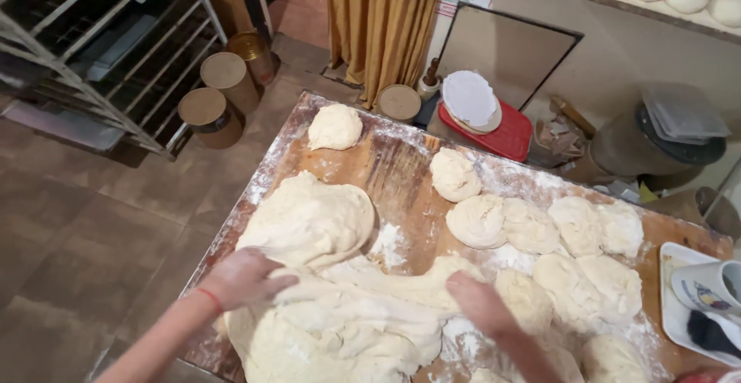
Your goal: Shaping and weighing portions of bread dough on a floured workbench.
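From the head view, the left hand [245, 277] presses flat with an open grip on the big dough mass [332, 313] at the floured worktop [394, 167] near edge, the right hand [482, 302] likewise, so sticky dough may sag over that edge.

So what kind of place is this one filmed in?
Most likely a bakery workroom. Both hands, left hand and right hand, press a big mass of dough on a floured wooden table, with portioned dough balls alongside and a metal tray rack nearby.
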